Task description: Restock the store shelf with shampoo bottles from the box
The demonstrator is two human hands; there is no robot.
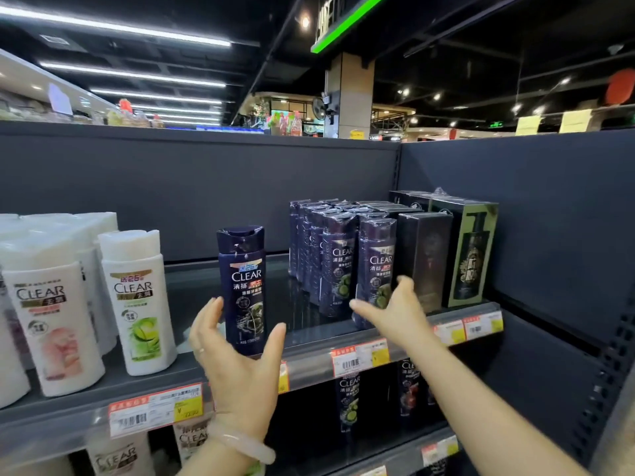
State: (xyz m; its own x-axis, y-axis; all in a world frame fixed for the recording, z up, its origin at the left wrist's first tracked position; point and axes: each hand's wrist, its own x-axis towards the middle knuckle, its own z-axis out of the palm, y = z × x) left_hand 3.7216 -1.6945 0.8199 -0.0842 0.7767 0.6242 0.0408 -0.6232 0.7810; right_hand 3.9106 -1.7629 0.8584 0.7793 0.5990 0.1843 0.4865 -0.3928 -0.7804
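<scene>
A dark blue CLEAR shampoo bottle (244, 290) stands upright near the front edge of the grey shelf (309, 364). My left hand (237, 365) is spread open just below and around the bottle's base, fingers straight, not gripping it. My right hand (391, 312) reaches with straight fingers against the front bottle of a wrapped group of dark CLEAR bottles (338, 262) further right. The box is not in view.
White CLEAR bottles (134, 300) fill the shelf's left side. Dark boxed products (470, 255) stand at the right by the side panel. Bare shelf lies between the single bottle and the dark group. Price tags (154, 410) line the shelf edge; more bottles sit on the shelf below.
</scene>
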